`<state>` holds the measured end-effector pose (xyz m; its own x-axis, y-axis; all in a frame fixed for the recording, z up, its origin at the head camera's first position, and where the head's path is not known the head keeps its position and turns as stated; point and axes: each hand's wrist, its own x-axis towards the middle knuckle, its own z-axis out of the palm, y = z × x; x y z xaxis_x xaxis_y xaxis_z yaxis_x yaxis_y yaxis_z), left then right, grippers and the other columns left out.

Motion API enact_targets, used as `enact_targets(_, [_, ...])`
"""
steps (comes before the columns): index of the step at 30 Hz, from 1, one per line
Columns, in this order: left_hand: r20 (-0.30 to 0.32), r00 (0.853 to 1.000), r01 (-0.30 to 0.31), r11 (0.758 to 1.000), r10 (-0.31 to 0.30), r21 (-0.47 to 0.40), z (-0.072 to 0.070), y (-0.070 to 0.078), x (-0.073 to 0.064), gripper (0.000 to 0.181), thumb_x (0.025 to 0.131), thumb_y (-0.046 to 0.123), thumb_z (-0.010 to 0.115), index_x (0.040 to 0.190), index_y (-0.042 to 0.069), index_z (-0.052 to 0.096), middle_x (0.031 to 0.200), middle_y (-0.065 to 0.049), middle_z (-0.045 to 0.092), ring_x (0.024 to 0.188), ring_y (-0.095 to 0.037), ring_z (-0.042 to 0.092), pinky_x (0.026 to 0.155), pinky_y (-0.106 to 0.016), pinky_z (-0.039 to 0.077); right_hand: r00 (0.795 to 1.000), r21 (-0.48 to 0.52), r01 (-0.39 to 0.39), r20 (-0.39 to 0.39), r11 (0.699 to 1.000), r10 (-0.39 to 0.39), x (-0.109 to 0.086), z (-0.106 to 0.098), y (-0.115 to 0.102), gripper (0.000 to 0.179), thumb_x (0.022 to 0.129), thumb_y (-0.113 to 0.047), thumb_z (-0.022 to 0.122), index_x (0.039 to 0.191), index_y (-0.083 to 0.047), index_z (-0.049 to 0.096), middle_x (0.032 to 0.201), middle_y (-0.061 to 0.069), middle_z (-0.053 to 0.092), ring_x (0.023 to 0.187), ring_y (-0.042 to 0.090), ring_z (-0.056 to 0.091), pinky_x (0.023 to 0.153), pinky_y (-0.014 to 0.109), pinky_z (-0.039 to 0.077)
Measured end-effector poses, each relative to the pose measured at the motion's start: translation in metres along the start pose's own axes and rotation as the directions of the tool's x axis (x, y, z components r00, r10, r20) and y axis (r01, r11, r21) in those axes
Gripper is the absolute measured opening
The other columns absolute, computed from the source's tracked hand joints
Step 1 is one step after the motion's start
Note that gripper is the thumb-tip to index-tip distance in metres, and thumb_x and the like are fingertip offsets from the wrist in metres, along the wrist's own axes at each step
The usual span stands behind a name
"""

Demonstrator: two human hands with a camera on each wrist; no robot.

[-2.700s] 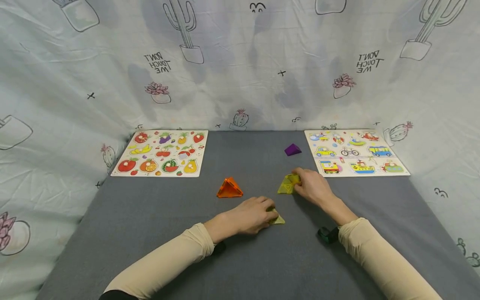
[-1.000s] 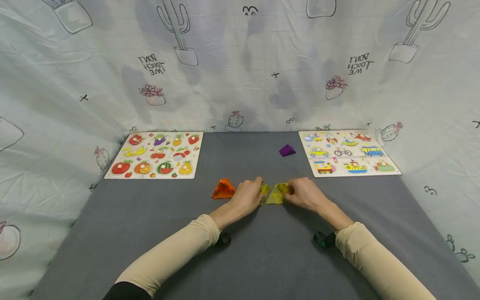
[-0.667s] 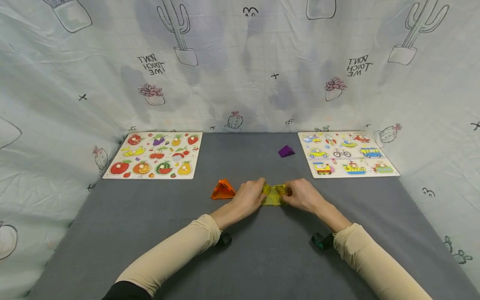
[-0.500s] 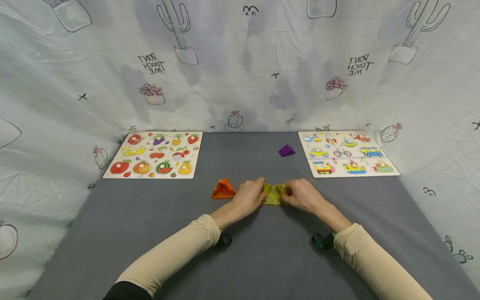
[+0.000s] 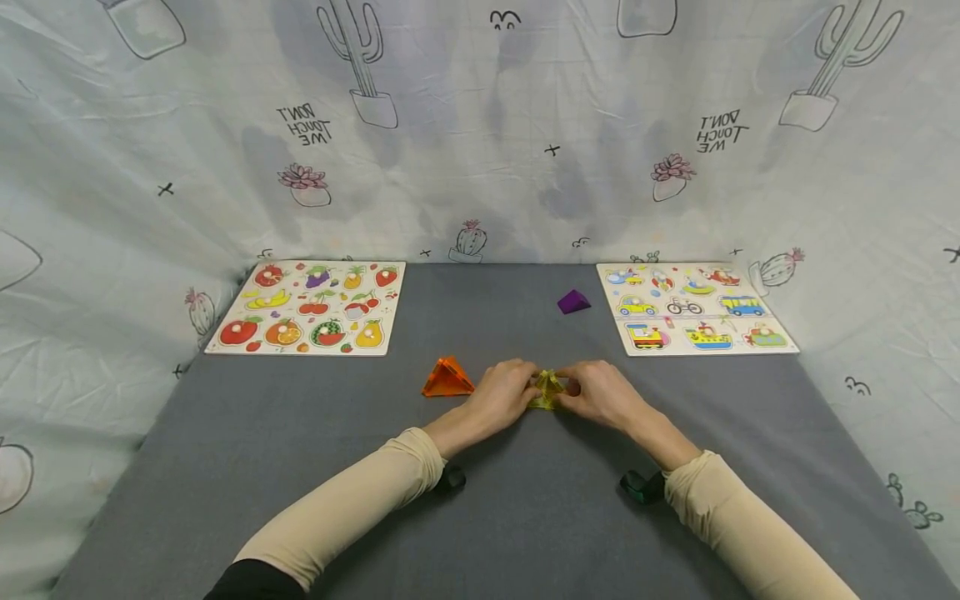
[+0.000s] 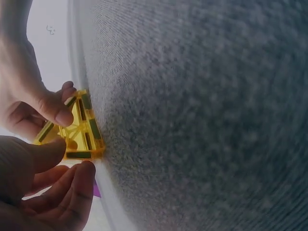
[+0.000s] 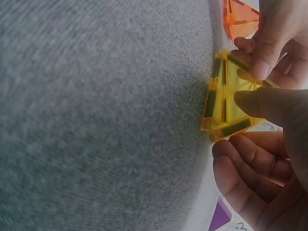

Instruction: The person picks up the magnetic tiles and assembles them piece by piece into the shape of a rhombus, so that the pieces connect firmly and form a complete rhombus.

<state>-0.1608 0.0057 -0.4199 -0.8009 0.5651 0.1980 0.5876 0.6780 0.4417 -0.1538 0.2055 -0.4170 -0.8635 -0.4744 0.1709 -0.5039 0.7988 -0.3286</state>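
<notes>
Between my hands, yellow see-through magnetic tiles [image 5: 547, 398] lean together into a small pyramid at the middle of the grey table. My left hand [image 5: 502, 392] pinches its left side with thumb and fingers. On the other side my right hand [image 5: 602, 393] pinches a tile too, its thumb [image 7: 260, 103] lying on the yellow face in the right wrist view. Dark magnet strips show along the frames of the yellow tiles [image 6: 94, 130] in the left wrist view. The fingers hide part of the upper faces.
An orange tile pyramid [image 5: 447, 378] stands just left of my left hand. A purple wedge-shaped piece [image 5: 573, 302] lies farther back. Behind are a fruit puzzle board [image 5: 341, 287] at left and a vehicle puzzle board [image 5: 678, 321] at right, before a patterned cloth.
Both hands have brought their yellow tiles together from apart. The side tiles, spread about half a second ago, have since folded up and inward, and the hands have drawn closer.
</notes>
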Motion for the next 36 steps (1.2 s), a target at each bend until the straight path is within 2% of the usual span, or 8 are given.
enact_targets(7, [0.025, 1.000, -0.007, 1.000, 0.007, 0.013, -0.003, -0.001, -0.004, 0.020, 0.093, 0.019, 0.068, 0.106, 0.005, 0.069, 0.093, -0.008, 0.069, 0.079, -0.018, 0.066, 0.069, -0.030, 0.055, 1.000, 0.014, 0.010, 0.004, 1.000, -0.010, 0.002, 0.002, -0.003, 0.029, 0.082, -0.016, 0.077, 0.107, -0.003, 0.074, 0.068, -0.001, 0.064, 0.059, 0.006, 0.053, 0.056, 0.024, 0.046])
enact_targets(13, [-0.014, 1.000, -0.008, 0.999, 0.009, 0.045, -0.010, -0.004, -0.010, 0.021, 0.092, 0.020, 0.068, 0.107, 0.005, 0.071, 0.093, -0.007, 0.069, 0.077, -0.017, 0.065, 0.068, -0.030, 0.055, 1.000, 0.039, 0.016, -0.016, 0.999, -0.016, 0.001, 0.000, -0.003, 0.043, 0.081, -0.021, 0.079, 0.119, -0.001, 0.068, 0.079, 0.003, 0.067, 0.065, 0.007, 0.056, 0.060, 0.026, 0.048])
enact_targets(18, [-0.129, 0.990, -0.037, 0.990, 0.054, 0.134, -0.037, -0.014, -0.017, 0.017, 0.092, 0.018, 0.069, 0.102, 0.004, 0.072, 0.089, -0.007, 0.068, 0.078, -0.020, 0.063, 0.070, -0.033, 0.054, 0.997, 0.116, 0.075, -0.004, 0.990, -0.075, 0.002, -0.005, -0.002, 0.048, 0.086, -0.022, 0.076, 0.129, -0.006, 0.063, 0.112, 0.009, 0.063, 0.072, 0.011, 0.055, 0.062, 0.024, 0.046])
enact_targets(22, [-0.212, 0.977, 0.019, 0.982, 0.022, 0.187, -0.064, -0.032, -0.027, 0.017, 0.091, 0.017, 0.069, 0.103, 0.004, 0.073, 0.093, -0.009, 0.069, 0.085, -0.025, 0.063, 0.075, -0.038, 0.053, 0.991, 0.170, 0.126, 0.024, 0.977, -0.132, 0.004, -0.009, -0.001, 0.045, 0.090, -0.021, 0.071, 0.132, -0.010, 0.061, 0.123, 0.006, 0.061, 0.080, 0.014, 0.057, 0.066, 0.024, 0.046])
enact_targets(24, [-0.203, 0.979, 0.065, 0.983, -0.029, 0.174, -0.075, -0.043, -0.033, 0.019, 0.092, 0.017, 0.068, 0.106, 0.005, 0.073, 0.098, -0.010, 0.069, 0.090, -0.028, 0.062, 0.080, -0.040, 0.052, 0.989, 0.180, 0.135, 0.031, 0.974, -0.142, 0.004, -0.010, 0.001, 0.041, 0.092, -0.021, 0.069, 0.131, -0.010, 0.063, 0.122, 0.005, 0.062, 0.080, 0.011, 0.056, 0.066, 0.023, 0.046])
enact_targets(27, [-0.126, 0.988, 0.104, 0.987, -0.089, 0.122, -0.085, -0.057, -0.040, 0.024, 0.093, 0.018, 0.066, 0.111, 0.004, 0.072, 0.106, -0.012, 0.069, 0.099, -0.031, 0.062, 0.088, -0.043, 0.051, 0.990, 0.196, 0.133, 0.023, 0.971, -0.140, 0.004, -0.011, 0.002, 0.033, 0.094, -0.021, 0.066, 0.126, -0.011, 0.067, 0.119, 0.002, 0.064, 0.079, 0.006, 0.055, 0.065, 0.022, 0.047])
enact_targets(31, [-0.024, 0.995, 0.102, 0.993, -0.101, 0.052, -0.086, -0.069, -0.047, 0.025, 0.095, 0.018, 0.064, 0.114, 0.003, 0.072, 0.111, -0.012, 0.069, 0.104, -0.030, 0.063, 0.092, -0.044, 0.051, 0.988, 0.204, 0.153, -0.005, 0.967, -0.155, 0.004, -0.010, 0.005, 0.027, 0.096, -0.019, 0.064, 0.119, -0.009, 0.070, 0.113, 0.002, 0.067, 0.078, 0.001, 0.055, 0.064, 0.021, 0.048])
enact_targets(36, [-0.066, 0.996, 0.063, 0.998, -0.062, 0.023, -0.081, -0.075, -0.050, 0.018, 0.093, 0.011, 0.066, 0.106, 0.002, 0.075, 0.101, -0.011, 0.070, 0.092, -0.026, 0.066, 0.083, -0.041, 0.054, 0.980, 0.206, 0.197, -0.043, 0.959, -0.192, 0.006, -0.007, 0.005, 0.024, 0.095, -0.016, 0.064, 0.116, -0.006, 0.072, 0.110, 0.005, 0.069, 0.076, 0.003, 0.057, 0.064, 0.022, 0.049])
